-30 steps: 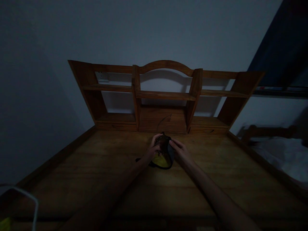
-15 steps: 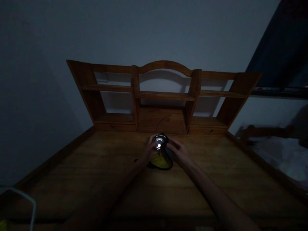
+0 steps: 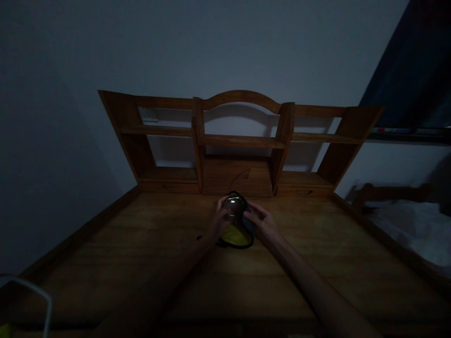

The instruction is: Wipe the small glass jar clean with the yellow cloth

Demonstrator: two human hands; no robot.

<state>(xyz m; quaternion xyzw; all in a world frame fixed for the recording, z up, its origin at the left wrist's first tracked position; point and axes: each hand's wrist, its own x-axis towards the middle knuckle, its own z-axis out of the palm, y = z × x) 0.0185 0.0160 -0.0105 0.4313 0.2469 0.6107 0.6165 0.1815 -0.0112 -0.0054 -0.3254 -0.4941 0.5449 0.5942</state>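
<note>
In dim light, a small shiny round object (image 3: pixel 235 206) with a glassy or metal face sits between both my hands, over a yellow pouch with a dark rim (image 3: pixel 237 235) lying on the wooden desk (image 3: pixel 317 263). My left hand (image 3: pixel 220 219) curls around the object's left side. My right hand (image 3: pixel 260 221) holds its right side with fingers bent toward it. What the object is I cannot make out.
A wooden shelf unit (image 3: pixel 239 141) stands at the back of the desk against the wall. A bed with white bedding (image 3: pixel 412 225) lies to the right. A thin white loop (image 3: pixel 31 295) shows at the lower left corner.
The shiny object has turned in my hands; its bright glint half a second ago has dimmed. Both hands stay in nearly the same place.
</note>
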